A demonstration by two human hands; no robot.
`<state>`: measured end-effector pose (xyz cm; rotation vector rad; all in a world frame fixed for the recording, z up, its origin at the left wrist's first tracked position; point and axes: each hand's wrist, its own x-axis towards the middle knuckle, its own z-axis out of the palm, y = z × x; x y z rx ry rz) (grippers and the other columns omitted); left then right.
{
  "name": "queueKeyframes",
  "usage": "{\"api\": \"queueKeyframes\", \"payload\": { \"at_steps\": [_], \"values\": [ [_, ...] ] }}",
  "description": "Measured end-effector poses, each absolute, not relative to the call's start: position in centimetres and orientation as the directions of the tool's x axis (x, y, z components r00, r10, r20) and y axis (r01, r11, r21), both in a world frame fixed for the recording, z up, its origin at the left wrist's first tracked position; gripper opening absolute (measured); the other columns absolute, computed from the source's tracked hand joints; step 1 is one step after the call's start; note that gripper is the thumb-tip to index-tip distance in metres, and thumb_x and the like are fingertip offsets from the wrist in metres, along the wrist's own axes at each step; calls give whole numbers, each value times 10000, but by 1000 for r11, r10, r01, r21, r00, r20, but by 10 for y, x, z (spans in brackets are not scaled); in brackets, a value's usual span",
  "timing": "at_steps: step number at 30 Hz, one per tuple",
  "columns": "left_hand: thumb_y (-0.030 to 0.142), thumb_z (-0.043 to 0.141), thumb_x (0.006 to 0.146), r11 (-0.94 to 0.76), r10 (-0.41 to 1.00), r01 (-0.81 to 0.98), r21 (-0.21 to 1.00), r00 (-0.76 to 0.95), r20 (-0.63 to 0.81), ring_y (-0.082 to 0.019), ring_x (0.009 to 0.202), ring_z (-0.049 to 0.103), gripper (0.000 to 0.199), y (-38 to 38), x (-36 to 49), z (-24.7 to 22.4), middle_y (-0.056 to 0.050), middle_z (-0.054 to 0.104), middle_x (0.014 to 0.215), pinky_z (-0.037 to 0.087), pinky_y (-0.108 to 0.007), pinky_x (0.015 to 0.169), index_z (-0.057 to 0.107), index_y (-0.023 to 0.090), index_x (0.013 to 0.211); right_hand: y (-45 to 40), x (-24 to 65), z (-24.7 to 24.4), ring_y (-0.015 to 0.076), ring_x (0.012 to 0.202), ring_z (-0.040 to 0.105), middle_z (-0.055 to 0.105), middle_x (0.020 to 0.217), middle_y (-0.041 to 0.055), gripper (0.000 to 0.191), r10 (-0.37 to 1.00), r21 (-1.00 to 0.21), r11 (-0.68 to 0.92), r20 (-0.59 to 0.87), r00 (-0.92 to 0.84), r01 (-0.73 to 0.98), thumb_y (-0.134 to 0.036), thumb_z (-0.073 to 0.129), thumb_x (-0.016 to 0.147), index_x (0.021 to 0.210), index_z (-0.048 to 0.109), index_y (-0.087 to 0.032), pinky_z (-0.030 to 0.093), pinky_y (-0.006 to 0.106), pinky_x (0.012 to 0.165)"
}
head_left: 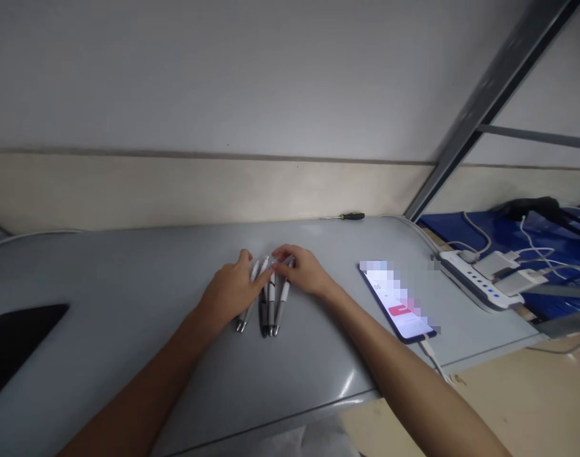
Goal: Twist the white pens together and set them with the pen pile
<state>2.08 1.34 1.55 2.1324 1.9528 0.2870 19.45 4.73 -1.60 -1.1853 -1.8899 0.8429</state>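
Observation:
Several pens (271, 304) with white and grey barrels lie side by side on the grey table, their silver tips pointing toward me. From the left, my left hand (232, 285) is closed over part of the bunch, its thumb lying across the upper barrels. My right hand (303, 270) curls in from the right, thumb and fingers closed round the upper end of the rightmost pen (284, 295). The two thumbs nearly meet above the pens. Parts of the upper barrels are hidden under my fingers.
A lit phone (397, 301) with a white cable (432, 355) lies right of my right hand. Beyond it sits a power strip (480, 282) with plugged-in chargers. A screwdriver (351, 216) rests by the wall. At the left is a black flat object (23, 343).

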Motion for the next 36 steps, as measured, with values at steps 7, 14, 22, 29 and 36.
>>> {"api": "queueKeyframes", "payload": {
  "at_steps": [7,14,22,29,36],
  "values": [
    [522,411,912,-23,999,990,136,28,-33,-314,828,650,391,14,21,17,-110,678,841,413,-326,637,520,208,1118,46,200,-13,111,701,532,639,881,23,269,912,-805,362,201,-357,470,-167,710,713,978,672,-142,423,249,684],
    [503,425,918,-55,998,987,148,56,-6,-288,789,637,323,17,20,14,-74,662,806,354,-310,577,523,224,1048,42,198,-9,94,655,511,642,871,21,252,906,-792,361,173,-386,493,-131,737,690,935,680,-146,411,243,649],
    [507,527,881,-428,903,863,269,398,158,-241,893,573,314,33,-4,5,-56,606,946,435,-351,769,521,200,945,40,195,-10,105,662,530,672,875,34,247,900,-802,382,208,-384,460,-132,738,700,939,675,-137,420,246,660],
    [453,548,889,-593,803,724,352,502,321,-240,1101,503,308,35,2,-7,-56,570,1152,393,-397,956,533,219,1089,40,194,-11,120,725,555,673,893,34,239,887,-759,442,289,-359,479,-109,704,702,934,672,-155,427,249,706],
    [455,629,831,-600,800,726,335,539,266,-264,1105,528,366,28,12,-8,-54,605,1155,382,-442,960,542,238,1113,49,209,-8,122,746,571,673,866,33,244,919,-834,354,224,-326,424,-36,588,720,925,674,-137,433,252,708]
  ]
}}
